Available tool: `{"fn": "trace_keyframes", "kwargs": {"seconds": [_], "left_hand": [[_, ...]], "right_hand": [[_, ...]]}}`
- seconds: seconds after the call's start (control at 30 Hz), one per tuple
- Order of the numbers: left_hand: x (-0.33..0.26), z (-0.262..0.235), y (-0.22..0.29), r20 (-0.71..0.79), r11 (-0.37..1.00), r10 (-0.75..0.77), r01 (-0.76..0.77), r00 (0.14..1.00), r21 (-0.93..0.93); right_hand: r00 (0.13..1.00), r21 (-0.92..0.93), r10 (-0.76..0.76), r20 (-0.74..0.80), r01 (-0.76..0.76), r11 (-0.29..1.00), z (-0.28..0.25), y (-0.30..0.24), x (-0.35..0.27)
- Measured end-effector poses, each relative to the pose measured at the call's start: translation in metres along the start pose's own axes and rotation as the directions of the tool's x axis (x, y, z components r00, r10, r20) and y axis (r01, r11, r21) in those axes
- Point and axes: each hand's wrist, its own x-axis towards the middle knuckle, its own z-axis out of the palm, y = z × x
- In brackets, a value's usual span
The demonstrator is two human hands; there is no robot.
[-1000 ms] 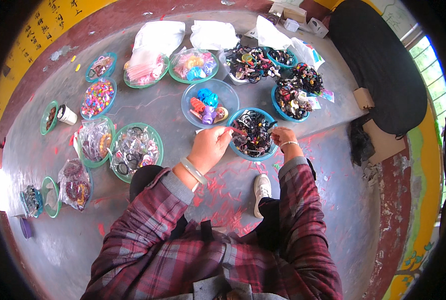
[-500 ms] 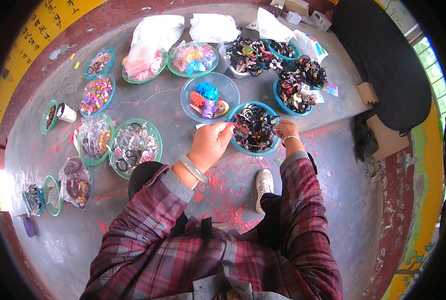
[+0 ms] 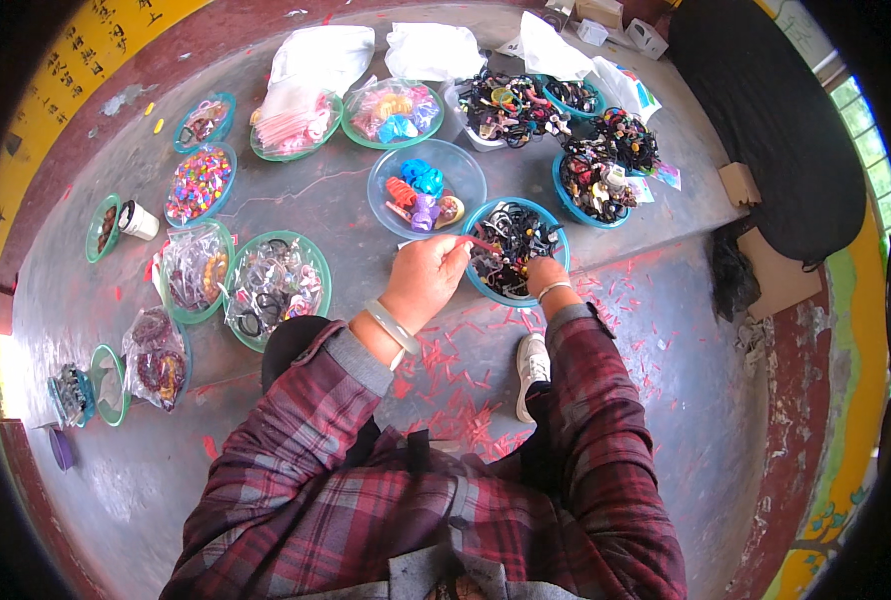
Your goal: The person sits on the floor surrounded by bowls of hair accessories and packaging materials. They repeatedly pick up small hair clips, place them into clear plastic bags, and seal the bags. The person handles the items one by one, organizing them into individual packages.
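Note:
A blue plastic basin (image 3: 511, 302) of tangled black hair ties (image 3: 514, 225) stands before me, with small pale and coloured pieces among them. Over its left rim, my left hand (image 3: 421, 280) is closed in a pinch on a thin red strip (image 3: 483, 244), which reaches across the hair ties. My right hand (image 3: 546, 274) is closed at the basin's lower right, fingers curled toward the ties; what it grips is too small to make out. A clear bluish bowl (image 3: 381, 205) behind my left hand holds blue, red and purple scrunchie-like pieces (image 3: 424, 190).
More hair ties fill a blue basin (image 3: 566, 200) and a white tub (image 3: 488, 140) at the back right. Green basins (image 3: 328, 300) with bagged accessories and a basin of colourful beads (image 3: 198, 185) stand left. Red scraps (image 3: 466, 410) litter the floor around my shoe (image 3: 533, 375).
My right hand has moved slightly left and down, over the near right rim of the basin. My left hand still pinches the red strip. The whole view has shifted a little.

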Motion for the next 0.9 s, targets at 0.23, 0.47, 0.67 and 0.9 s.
{"fn": "trace_keyframes", "kwargs": {"seconds": [0.23, 0.47, 0.67, 0.9], "left_hand": [[-0.002, -0.005, 0.011, 0.032, 0.998, 0.011, -0.013, 0.999, 0.068], [-0.001, -0.001, 0.012, -0.010, 0.999, 0.033, -0.033, 0.999, 0.038], [0.000, 0.002, 0.002, -0.031, 0.995, 0.096, -0.095, 0.995, 0.035], [0.001, -0.002, 0.005, 0.032, 0.976, 0.102, -0.106, 0.994, 0.190]], "right_hand": [[0.970, 0.976, -0.108, 0.219, -0.219, 0.016, -0.049, 0.009, -0.014], [0.985, 0.979, -0.142, 0.100, -0.123, -0.161, -0.088, -0.003, -0.034], [0.895, 0.878, -0.313, -0.317, 0.153, -0.453, -0.134, -0.018, -0.061], [0.870, 0.758, -0.254, -0.422, 0.185, -0.625, -0.164, -0.038, -0.108]]}}
